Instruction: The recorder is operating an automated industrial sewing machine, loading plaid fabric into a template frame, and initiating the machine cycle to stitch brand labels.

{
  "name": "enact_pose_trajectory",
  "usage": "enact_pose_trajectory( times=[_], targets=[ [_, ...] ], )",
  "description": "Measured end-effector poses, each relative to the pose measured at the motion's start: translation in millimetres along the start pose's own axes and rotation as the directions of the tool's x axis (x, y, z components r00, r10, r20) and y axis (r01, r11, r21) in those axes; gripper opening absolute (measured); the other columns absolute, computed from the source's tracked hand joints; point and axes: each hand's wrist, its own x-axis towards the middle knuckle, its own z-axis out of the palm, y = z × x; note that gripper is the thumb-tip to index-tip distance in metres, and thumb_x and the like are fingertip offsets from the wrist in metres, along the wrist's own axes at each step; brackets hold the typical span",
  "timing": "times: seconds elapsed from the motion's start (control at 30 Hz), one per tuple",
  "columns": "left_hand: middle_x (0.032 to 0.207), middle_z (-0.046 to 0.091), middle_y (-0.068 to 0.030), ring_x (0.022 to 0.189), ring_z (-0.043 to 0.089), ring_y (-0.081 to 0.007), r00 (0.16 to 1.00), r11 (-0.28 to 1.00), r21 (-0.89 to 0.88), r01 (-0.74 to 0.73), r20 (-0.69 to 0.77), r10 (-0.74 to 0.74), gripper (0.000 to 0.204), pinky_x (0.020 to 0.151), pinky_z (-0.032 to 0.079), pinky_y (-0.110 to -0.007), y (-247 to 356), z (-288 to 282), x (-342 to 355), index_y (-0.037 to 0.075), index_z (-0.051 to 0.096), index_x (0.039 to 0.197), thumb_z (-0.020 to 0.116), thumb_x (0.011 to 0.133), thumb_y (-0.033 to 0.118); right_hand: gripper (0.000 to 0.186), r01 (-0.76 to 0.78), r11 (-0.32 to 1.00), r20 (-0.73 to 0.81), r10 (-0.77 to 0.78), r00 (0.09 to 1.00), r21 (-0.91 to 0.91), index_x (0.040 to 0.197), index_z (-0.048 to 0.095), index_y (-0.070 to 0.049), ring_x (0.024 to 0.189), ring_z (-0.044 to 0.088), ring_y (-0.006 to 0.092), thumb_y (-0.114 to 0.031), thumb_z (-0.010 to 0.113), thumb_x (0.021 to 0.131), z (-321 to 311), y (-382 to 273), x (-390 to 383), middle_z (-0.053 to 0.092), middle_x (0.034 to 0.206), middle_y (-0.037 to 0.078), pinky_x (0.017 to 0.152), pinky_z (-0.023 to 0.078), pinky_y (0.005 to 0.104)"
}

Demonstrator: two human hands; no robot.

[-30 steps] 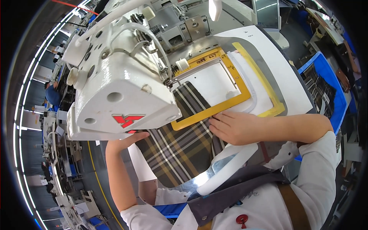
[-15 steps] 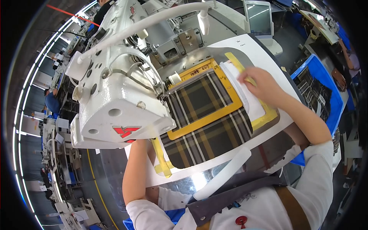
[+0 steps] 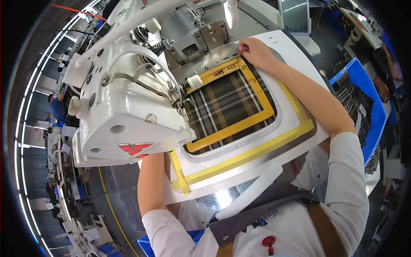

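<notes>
A plaid fabric piece [image 3: 222, 105] in dark grey, tan and white lies on the plate under a yellow frame [image 3: 233, 136]. Its edge follows a rounded line drawn on the white sheet [image 3: 244, 147] bordered with yellow tape. My right hand [image 3: 253, 51] is at the frame's far right corner, beside the end of a metal bar [image 3: 205, 62]. Its fingers are curled closed, and what they hold, if anything, is hidden. My left forearm runs up behind the white sewing machine head [image 3: 132, 115], which hides the left hand. The needle area is at the frame's left side.
At the right stands a blue bin [image 3: 372, 107] holding dark plaid pieces. A screen [image 3: 295, 17] is at the back right. A white curved bar [image 3: 250, 192] crosses near my body. Another person [image 3: 56, 107] sits far left among other machines.
The plaid fabric, whose near part stuck out past the frame, now sits farther back within the drawn outline. My right hand has moved away from me to the far corner, closing its fingers.
</notes>
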Motion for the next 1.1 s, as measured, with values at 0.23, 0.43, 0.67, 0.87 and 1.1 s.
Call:
enact_pose_trajectory(
  times=[0.23,0.43,0.67,0.87,1.1],
  targets=[
    [0.095,0.067,-0.0125,0.089,0.062,-0.0312,0.999,0.990,0.138,-0.017,0.046,0.011,0.023,0.080,0.048,-0.037,-13,3,-38,0.001,0.065,0.104,0.063,0.084,0.013,0.012,0.030,0.971,-0.186,0.016,0.982,0.238,0.093,0.058,-0.002,0.081,0.059,0.0192,-0.012,0.061,0.087,-26,-21,-53,0.062,0.088,0.008,0.075,0.046,0.0304],
    [0.109,0.065,-0.0124,0.097,0.061,-0.0310,0.936,0.876,-0.370,-0.310,0.041,0.349,0.028,0.083,0.048,-0.040,138,-97,-69,0.004,0.063,0.104,0.065,0.078,0.015,0.024,0.526,0.850,0.348,-0.503,0.791,0.032,0.096,0.061,-0.007,0.101,0.062,0.0256,-0.022,0.071,0.080,-71,-92,-179,0.065,0.110,0.010,0.091,0.048,0.0386],
    [0.131,0.054,-0.0151,0.119,0.053,-0.0327,0.950,0.935,-0.254,-0.246,0.126,0.284,0.056,0.100,0.039,-0.043,168,-95,-76,0.005,0.054,0.124,0.071,0.077,0.030,0.041,0.537,0.833,0.457,-0.429,0.779,-0.135,0.112,0.061,-0.002,0.116,0.057,0.0285,-0.031,0.067,0.084,-65,-102,-192,0.060,0.123,0.015,0.099,0.043,0.0413],
    [0.131,0.055,-0.0144,0.118,0.053,-0.0323,0.949,0.925,-0.285,-0.253,0.115,0.295,0.054,0.098,0.039,-0.043,166,-89,-76,0.006,0.055,0.122,0.071,0.076,0.029,0.041,0.543,0.818,0.448,-0.420,0.789,-0.190,0.110,0.061,0.000,0.118,0.056,0.0292,-0.031,0.067,0.084,-65,-101,-198,0.059,0.124,0.017,0.099,0.043,0.0410],
    [0.129,0.056,-0.0137,0.116,0.055,-0.0314,0.943,0.942,-0.178,-0.286,0.125,0.310,0.049,0.095,0.039,-0.042,169,-95,-77,0.005,0.056,0.118,0.072,0.076,0.027,0.042,0.571,0.816,0.349,-0.509,0.787,-0.096,0.107,0.060,0.003,0.113,0.056,0.0296,-0.033,0.063,0.085,-53,-94,-199,0.058,0.121,0.020,0.100,0.039,0.0408]
  ],
)
